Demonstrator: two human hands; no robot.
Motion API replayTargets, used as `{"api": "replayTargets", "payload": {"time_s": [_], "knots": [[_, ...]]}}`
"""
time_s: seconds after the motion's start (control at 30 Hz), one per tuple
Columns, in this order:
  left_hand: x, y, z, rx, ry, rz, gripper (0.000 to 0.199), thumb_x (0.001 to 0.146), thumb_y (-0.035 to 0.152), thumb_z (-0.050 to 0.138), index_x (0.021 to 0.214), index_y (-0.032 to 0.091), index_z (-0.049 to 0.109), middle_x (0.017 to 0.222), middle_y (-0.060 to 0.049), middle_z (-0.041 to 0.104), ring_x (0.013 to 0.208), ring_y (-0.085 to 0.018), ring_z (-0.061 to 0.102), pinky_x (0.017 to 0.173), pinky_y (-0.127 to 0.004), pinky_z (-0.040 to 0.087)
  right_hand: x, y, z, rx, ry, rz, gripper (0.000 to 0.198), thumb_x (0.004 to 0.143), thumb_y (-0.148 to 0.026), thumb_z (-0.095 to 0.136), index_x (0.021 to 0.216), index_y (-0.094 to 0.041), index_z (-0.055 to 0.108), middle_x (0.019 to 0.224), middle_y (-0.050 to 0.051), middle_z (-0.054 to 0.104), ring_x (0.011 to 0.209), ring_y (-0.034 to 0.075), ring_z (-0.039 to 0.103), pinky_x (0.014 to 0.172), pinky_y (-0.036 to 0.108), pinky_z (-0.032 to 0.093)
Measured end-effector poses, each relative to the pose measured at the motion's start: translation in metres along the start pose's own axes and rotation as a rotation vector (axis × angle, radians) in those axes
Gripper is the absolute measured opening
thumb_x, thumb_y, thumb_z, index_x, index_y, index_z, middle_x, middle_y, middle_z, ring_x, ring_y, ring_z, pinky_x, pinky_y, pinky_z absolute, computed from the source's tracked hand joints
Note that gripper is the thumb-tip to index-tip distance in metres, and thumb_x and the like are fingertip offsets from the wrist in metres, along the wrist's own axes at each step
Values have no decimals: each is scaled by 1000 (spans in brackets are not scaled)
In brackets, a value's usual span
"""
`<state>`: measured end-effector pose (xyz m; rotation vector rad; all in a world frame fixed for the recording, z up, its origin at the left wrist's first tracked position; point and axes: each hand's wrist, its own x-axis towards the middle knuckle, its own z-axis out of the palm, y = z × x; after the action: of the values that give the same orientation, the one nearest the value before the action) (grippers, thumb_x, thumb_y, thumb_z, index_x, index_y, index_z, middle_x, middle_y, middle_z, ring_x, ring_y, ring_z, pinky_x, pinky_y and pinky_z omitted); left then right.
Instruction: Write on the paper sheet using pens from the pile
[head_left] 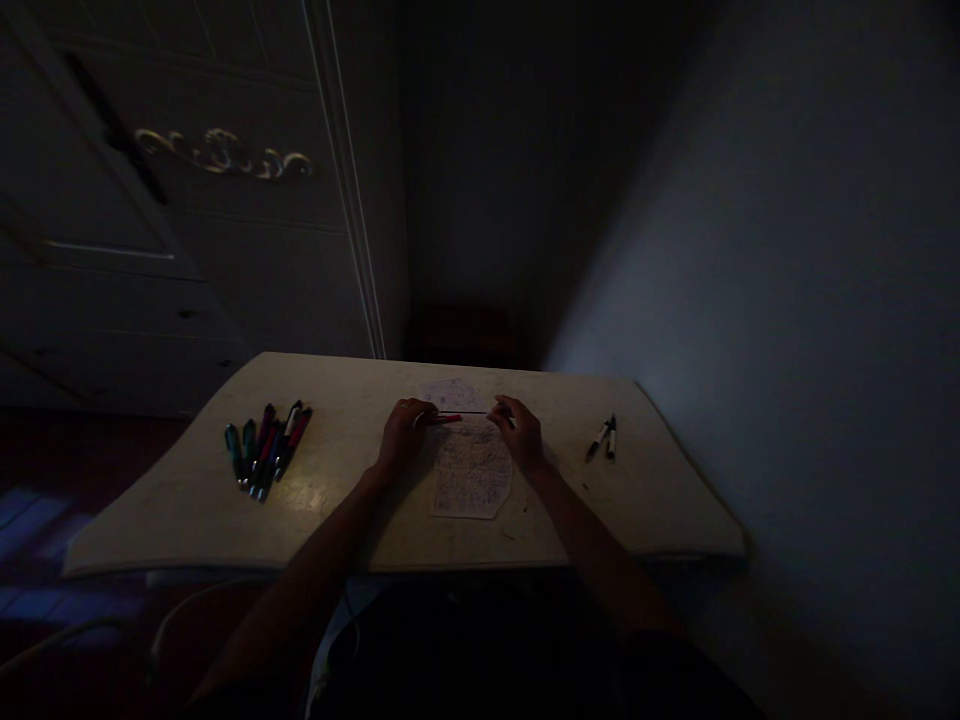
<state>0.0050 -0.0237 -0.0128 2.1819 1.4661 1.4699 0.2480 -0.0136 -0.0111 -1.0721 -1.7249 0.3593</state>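
Over the sheets of paper on the table, my left hand (409, 430) is closed around a red pen part (448, 418) that sticks out to the right past the fingertips. A thin dark rod that looks like a pen refill (463, 412) spans the gap between my two hands. My right hand (519, 430) pinches at its right end, thumb and fingertips together. Below lies a larger sheet covered in writing (472, 475), one corner cut off. A second written sheet (452, 392) shows behind it. Dim light hides the small parts inside my fingers.
Several pens (268, 450) in green, red and dark colours lie in a group on the left of the pale table (360, 385). A few black-and-white pens (602, 438) rest on the right. A cabinet (285, 260) stands beyond the left side, and a wall (810, 330) borders the right.
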Motion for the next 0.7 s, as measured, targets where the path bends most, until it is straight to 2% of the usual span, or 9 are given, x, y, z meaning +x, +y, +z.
{"api": "replayTargets", "payload": {"time_s": [0.27,0.57,0.7], "knots": [[0,3,-1,3,-27,-4,19,83,8,55,85,22,69,83,-5,68,83,-21,60,75,-34,51,0,-3,0,29,-20,-25,26,90,-30,61,115,-22,64,94,6,72,85,21,69,83,36,56],[1,9,-3,-71,-64,4,12,87,16,60,86,20,71,84,-6,69,85,-21,61,77,-34,50,1,-7,2,167,20,82,28,84,-34,68,108,-21,67,86,4,73,79,18,70,78,32,56],[1,14,-4,-143,-92,55,12,88,18,61,85,21,72,82,-5,70,83,-20,61,79,-34,49,1,-11,3,232,30,107,29,81,-35,73,106,-21,68,83,3,74,77,18,70,77,31,56]]}}
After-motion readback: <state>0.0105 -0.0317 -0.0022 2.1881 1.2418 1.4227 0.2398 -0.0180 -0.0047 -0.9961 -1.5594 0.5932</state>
